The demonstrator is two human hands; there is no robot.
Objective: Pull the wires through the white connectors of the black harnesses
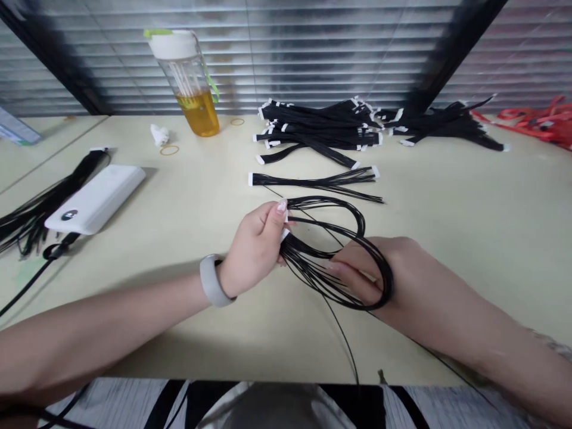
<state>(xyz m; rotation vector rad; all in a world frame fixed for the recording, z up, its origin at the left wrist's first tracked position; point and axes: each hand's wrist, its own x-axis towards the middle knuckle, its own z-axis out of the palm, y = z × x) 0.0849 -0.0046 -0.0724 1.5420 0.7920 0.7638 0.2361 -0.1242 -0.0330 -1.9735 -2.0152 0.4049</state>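
My left hand [261,241] is closed, its thumb pressed over the white connectors [285,234] of a black wire harness [384,265]. The harness bends round in loops to the right of that hand. My right hand [375,268] is at the loops, with wires passing over its fingers and thumb. Its fingers are curled in on the wires, and their tips are partly hidden. A few loose thin wires trail down past the table's front edge. Just beyond my hands lies another black wire harness [308,180], stretched out with a white connector at its left end.
Bundled black harnesses [313,125] lie in a pile by the window blinds, with more [447,125] to the right beside red straps [545,122]. A bottle of amber liquid [199,113] stands at the back. Left are a white power bank [96,199] with cable and dark wires [67,185].
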